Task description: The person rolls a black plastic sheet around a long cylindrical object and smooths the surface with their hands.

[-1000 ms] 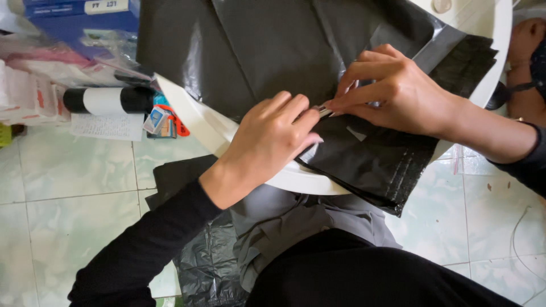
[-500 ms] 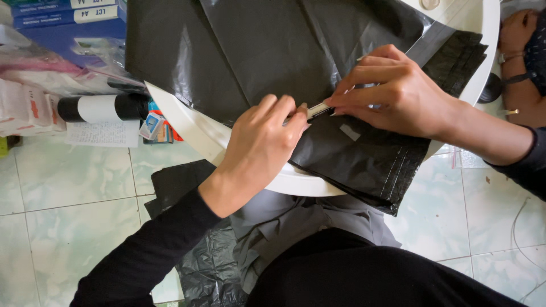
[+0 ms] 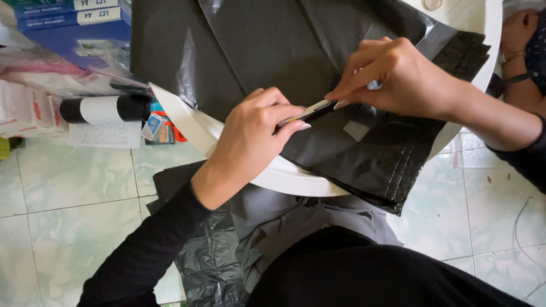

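Your left hand (image 3: 250, 142) is curled shut around the near end of a slim strip (image 3: 314, 110), thumb and fingers pinching it. Your right hand (image 3: 398, 77) pinches the far end of the same strip with fingertips closed. Both hands rest on a black plastic mailer bag (image 3: 364, 153).

The strip: narrow, pale with a dark band, stretched taut between the two hands; whether it is adhesive backing or a tool, cannot tell. It lies across the bag's middle.

The bag: one in work, glossy dark plastic, creased, small pale square patch near its centre, ribbed seam along the lower right edge. It sits on a round white bench (image 3: 187, 122), overhanging the rim at lower right. More black plastic sheet (image 3: 250, 40) spreads behind it; exact count of sheets unclear.

On the tiled floor (image 3: 74, 222): one black roll with a white label (image 3: 105, 109), one handwritten sheet (image 3: 105, 135), two blue boxes (image 3: 68, 14) stacked, crumpled black plastic (image 3: 207, 261) by your knees.
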